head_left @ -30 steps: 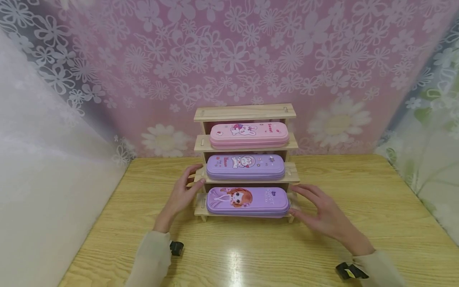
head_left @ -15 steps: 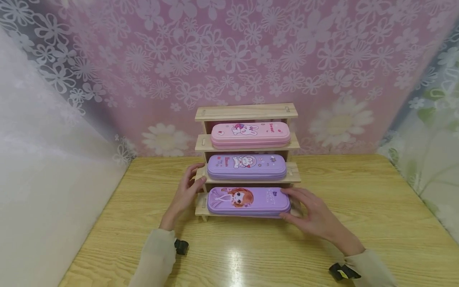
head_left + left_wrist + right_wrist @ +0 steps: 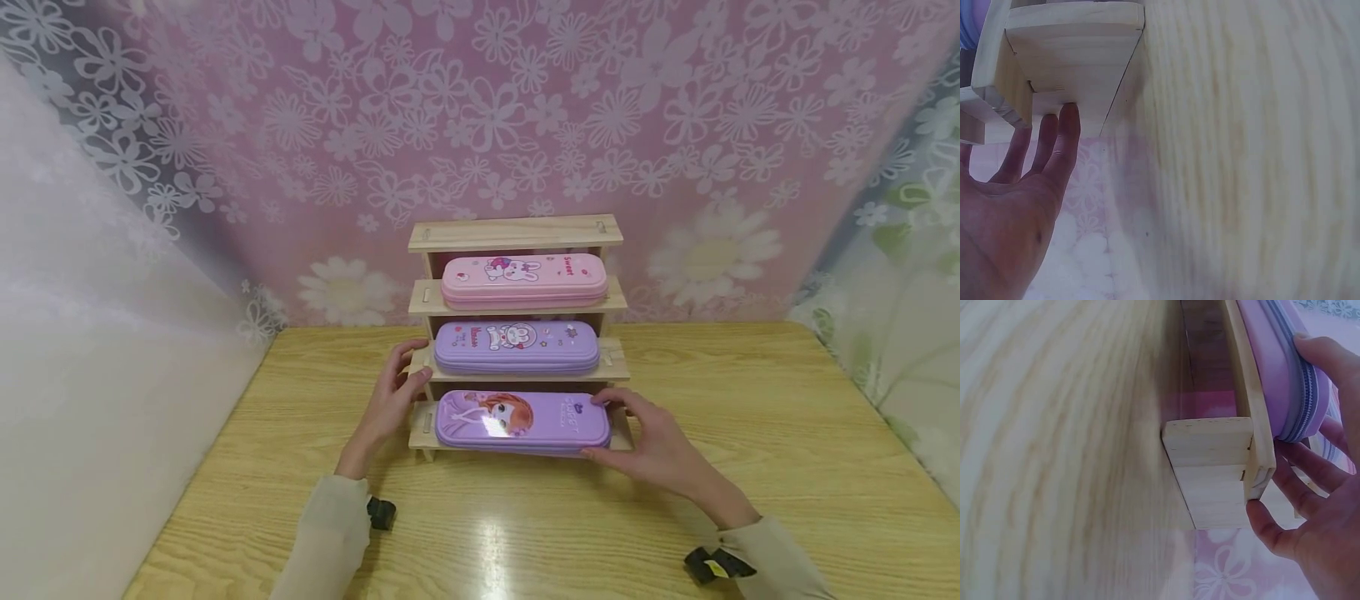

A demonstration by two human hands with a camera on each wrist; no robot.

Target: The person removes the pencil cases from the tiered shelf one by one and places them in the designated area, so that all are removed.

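Note:
A stepped wooden rack (image 3: 517,233) holds three zippered pencil cases. On its lowest board lies a purple pencil case (image 3: 551,417) with a red-haired girl print, its right end pinched by my right hand (image 3: 667,446), thumb at the front and fingers behind. In the right wrist view the thumb presses near the zipper, and a lower fingertip touches the board's end. My left hand (image 3: 386,408) holds the left end of the board above; in the left wrist view its fingers (image 3: 1067,134) reach against the rack's side panel. The left thumb is hidden there.
Above lie a lilac pencil case (image 3: 555,354) with a bunny print and a pink pencil case (image 3: 480,287). The rack stands on a wood-grain table (image 3: 480,517), near a pink flowered backdrop (image 3: 480,133). A white cloth (image 3: 112,375) borders the left side.
My right hand has moved left from the rack's end onto the purple pencil case and grips it. The case has shifted slightly right, with a glare now on its lid. The left hand stays put.

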